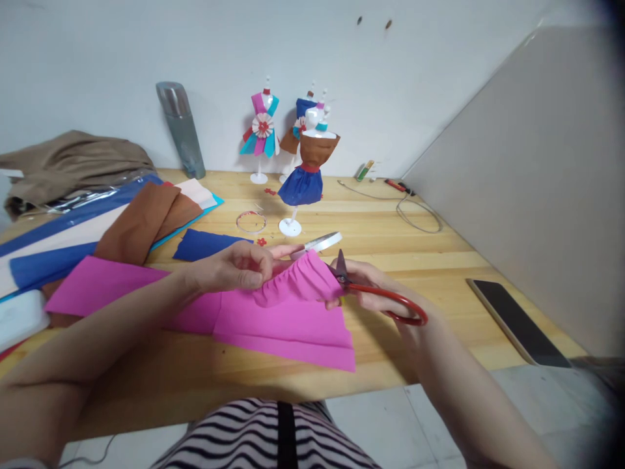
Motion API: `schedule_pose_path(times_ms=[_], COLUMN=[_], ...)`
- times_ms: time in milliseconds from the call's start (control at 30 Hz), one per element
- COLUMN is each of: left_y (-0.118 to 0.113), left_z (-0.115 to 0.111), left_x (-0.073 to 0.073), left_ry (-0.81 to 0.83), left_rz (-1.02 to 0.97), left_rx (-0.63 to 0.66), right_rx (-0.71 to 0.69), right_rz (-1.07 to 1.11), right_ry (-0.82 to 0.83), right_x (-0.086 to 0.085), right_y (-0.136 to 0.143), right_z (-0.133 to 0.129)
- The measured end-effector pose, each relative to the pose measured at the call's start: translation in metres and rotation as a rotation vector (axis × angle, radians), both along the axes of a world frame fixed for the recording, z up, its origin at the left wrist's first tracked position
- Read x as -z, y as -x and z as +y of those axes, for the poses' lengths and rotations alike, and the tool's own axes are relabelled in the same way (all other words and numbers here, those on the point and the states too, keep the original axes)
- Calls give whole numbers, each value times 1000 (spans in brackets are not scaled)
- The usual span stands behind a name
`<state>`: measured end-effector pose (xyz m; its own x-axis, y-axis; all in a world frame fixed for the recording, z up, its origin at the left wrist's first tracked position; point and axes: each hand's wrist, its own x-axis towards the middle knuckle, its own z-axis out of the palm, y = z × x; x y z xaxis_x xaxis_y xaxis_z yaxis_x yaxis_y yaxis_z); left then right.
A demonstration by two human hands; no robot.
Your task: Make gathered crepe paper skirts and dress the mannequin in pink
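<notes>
A gathered strip of pink crepe paper (297,279) is raised above the table between my hands. My left hand (239,266) pinches its left end, thumb against fingers. Red-handled scissors (383,296) sit in my right hand (374,286), their blades parted at the strip's right end. Some right-hand fingers are hidden behind the paper and scissors. Below lies a larger flat sheet of pink crepe paper (288,332), with another pink piece (122,286) running left under my forearm. A roll of white tape (323,243) is just behind my hands.
Small mannequins in paper outfits (305,185) stand at the back, near a steel flask (183,133). Brown, blue and white papers (137,221) pile up at left. A phone (517,319) lies right; a thin wire (405,212) curls behind. A partition (527,163) bounds the right side.
</notes>
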<state>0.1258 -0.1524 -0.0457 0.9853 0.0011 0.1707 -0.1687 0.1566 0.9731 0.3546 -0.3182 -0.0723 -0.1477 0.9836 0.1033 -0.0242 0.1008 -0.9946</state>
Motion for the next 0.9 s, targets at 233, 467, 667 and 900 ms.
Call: schedule_pose_path(times_ms=[233, 467, 667, 900], left_y=[1, 2, 1, 2], left_z=[-3, -2, -3, 0], left_x=[-3, -3, -5, 0], left_ry=[-30, -96, -57, -46], left_rz=[-39, -7, -7, 12], left_rx=[25, 9, 12, 5], right_rx=[3, -6, 60, 132], right_rz=[47, 39, -132, -97], right_ry=[128, 93, 55, 72], right_x=[-29, -16, -19, -13], right_y=[14, 16, 16, 25], right_z=[-11, -12, -15, -14])
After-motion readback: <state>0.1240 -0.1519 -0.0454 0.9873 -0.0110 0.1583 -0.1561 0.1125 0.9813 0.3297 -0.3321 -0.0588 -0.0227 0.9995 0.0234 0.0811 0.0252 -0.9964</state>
